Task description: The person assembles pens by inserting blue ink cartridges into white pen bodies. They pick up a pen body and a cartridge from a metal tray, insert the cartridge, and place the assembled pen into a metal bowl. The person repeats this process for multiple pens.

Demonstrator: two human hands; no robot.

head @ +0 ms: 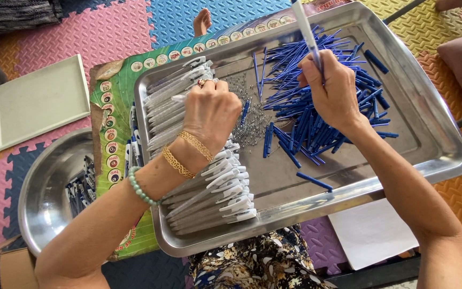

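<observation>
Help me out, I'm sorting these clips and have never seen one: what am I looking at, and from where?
This is one picture from a camera worn on a person's head, looking down at their own two bare hands. A steel tray rests across the lap. On it lie a row of white pen barrels, a heap of blue pen parts and small metal springs. The left hand rests on the white barrels. The right hand holds one white pen barrel upright. A round steel bowl sits on the floor mats.
</observation>
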